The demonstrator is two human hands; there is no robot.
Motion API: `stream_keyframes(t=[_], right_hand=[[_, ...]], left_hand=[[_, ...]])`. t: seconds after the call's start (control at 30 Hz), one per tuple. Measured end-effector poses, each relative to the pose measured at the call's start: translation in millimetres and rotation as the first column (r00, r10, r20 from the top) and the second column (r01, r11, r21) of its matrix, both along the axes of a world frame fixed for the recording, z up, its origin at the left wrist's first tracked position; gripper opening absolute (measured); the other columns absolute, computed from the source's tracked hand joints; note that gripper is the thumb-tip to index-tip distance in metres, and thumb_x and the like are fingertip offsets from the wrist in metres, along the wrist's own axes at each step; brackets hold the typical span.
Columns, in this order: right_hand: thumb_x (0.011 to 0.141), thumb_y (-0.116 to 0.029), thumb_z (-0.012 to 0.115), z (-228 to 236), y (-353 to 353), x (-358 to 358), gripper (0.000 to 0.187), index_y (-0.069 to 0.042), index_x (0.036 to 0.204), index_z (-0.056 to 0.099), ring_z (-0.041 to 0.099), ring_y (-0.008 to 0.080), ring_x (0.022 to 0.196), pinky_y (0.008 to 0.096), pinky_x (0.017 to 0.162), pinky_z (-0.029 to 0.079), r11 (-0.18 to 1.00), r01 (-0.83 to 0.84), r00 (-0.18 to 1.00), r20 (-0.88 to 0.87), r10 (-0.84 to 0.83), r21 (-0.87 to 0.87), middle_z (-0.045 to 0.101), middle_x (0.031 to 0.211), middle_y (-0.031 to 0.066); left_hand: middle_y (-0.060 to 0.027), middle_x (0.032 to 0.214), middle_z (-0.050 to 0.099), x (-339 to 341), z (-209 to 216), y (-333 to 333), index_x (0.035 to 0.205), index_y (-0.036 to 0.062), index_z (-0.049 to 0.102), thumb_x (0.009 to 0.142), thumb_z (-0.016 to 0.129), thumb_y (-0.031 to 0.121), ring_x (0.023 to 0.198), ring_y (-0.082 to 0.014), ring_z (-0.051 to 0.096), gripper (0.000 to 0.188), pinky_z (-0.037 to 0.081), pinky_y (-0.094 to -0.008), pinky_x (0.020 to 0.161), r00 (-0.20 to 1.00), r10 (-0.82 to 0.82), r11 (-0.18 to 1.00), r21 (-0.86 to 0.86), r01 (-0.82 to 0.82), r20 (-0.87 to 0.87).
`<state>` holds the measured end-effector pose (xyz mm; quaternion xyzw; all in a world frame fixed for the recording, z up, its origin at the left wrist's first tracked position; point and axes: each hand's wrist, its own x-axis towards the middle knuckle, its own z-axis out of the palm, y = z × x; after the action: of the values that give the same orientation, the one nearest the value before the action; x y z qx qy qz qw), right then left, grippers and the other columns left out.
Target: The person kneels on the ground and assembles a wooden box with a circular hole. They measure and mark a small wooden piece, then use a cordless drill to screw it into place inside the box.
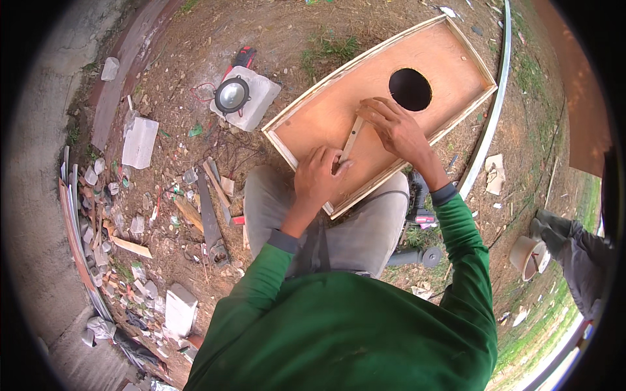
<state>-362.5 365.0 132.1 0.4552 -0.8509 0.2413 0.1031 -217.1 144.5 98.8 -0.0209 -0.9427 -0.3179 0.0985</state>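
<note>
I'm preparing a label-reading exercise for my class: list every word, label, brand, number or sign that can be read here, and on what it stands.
No text can be read here.
Dark tool with a red part, beside the right leg: any marking is too small.
Red-and-black tool beyond the speaker: too small.
Pale strip between left hand and right hand: dark spots, no legible lettering.

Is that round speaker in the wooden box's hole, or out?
Out: the speaker lies on a pale block; the hole in the box shows dark.
</note>
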Motion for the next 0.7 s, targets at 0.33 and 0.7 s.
stream_keyframes(t=[0.33, 0.7], right_hand=[[0.086, -0.005, 0.069, -22, 0, -21, 0.047, -0.005, 0.133, 0.071, 0.061, 0.0268, 0.136, 0.0355, 0.107, 0.059, 0.96, -0.141, 0.988, -0.028, 0.152, 0.243, 0.064, 0.137, 0.0072], [0.088, -0.004, 0.068, -11, -8, -15, 0.04, -0.003, 0.127, 0.067, 0.06, 0.0262, 0.132, 0.0338, 0.099, 0.064, 0.944, -0.098, 0.994, -0.016, 0.108, 0.316, 0.06, 0.136, 0.0076]], left_hand=[[-0.0008, 0.088, 0.069, 2, 1, 5, 0.104, 0.0128, 0.072, 0.091, 0.088, 0.024, 0.086, -0.026, 0.07, 0.024, 0.056, -0.0431, 0.074, 0.999, 0.031, 1.0, 0.002, -0.031, 0.019], [-0.0023, 0.101, 0.069, 8, -1, 11, 0.111, 0.0121, 0.072, 0.092, 0.087, 0.025, 0.091, -0.0275, 0.07, 0.027, 0.057, -0.0432, 0.074, 0.996, 0.024, 0.985, -0.171, -0.039, -0.089]])
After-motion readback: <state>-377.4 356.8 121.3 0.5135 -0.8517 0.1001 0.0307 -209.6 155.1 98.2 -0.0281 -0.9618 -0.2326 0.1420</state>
